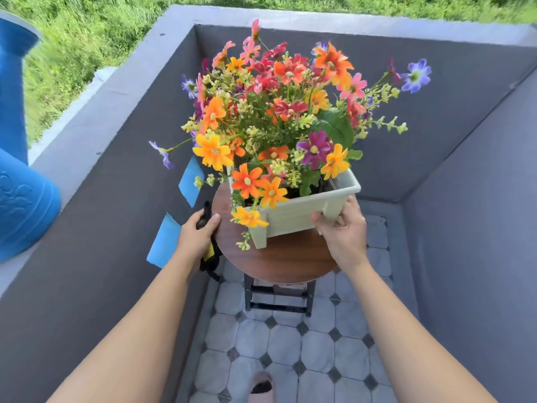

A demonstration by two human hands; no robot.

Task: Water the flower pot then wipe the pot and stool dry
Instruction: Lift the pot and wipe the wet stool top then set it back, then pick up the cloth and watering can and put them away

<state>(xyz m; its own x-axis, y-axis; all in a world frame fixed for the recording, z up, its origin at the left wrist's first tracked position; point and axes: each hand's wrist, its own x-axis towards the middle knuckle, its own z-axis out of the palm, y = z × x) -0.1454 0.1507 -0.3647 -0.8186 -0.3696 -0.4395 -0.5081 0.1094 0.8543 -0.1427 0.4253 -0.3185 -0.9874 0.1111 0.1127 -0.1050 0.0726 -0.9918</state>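
The pot (pixel 293 212), full of flowers (pixel 279 112), sits tilted on the round stool (pixel 279 257) in a walled corner. The right hand (pixel 344 231) grips the pot's near right corner; the left hand (pixel 197 237) is closed on a black-and-yellow object (pixel 208 251) at the stool's left edge.

Pale rectangular flower pot (pixel 293 213) full of bright blooms, tilted — one end raised off round wooden stool (pixel 279 257)

The flower pot (pixel 293 213) stands on the stool (pixel 279 257), toward its back right. The left hand (pixel 197 237) is at the stool's left edge, the right hand (pixel 343 231) at the pot's right corner
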